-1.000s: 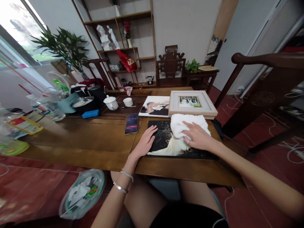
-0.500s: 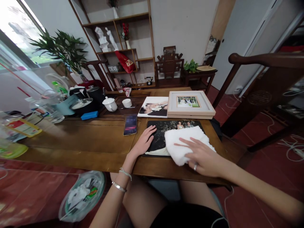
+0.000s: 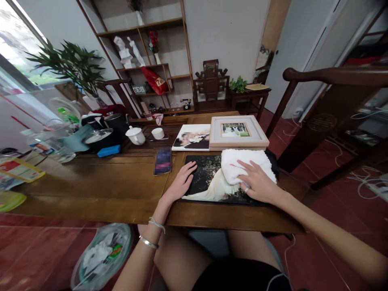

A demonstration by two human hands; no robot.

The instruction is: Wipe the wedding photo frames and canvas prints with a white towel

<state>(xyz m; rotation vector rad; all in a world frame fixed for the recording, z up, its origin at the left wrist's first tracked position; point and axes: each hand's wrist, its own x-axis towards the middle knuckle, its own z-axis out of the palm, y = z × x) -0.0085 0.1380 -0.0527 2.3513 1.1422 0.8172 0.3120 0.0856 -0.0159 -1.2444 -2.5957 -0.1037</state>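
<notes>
A dark photo print (image 3: 209, 182) lies flat near the front edge of the wooden table (image 3: 100, 182). My left hand (image 3: 178, 184) rests flat on the print's left edge, fingers stretched out. My right hand (image 3: 256, 182) presses down on a folded white towel (image 3: 245, 166) that covers the print's upper right part. Behind the print are a second photo print (image 3: 192, 137) and a light framed picture (image 3: 238, 131). A phone (image 3: 163, 161) lies just left of the print.
A tea tray with a white teapot (image 3: 135, 135), cup (image 3: 158, 133), dark pots and a blue sponge (image 3: 109, 150) fills the table's far left. A bin with a plastic bag (image 3: 100, 254) stands on the floor below left. A dark wooden chair (image 3: 330, 105) is at right.
My right hand has slid the towel from the print's front edge back toward its far right part. The left hand has stayed on the print's left edge.
</notes>
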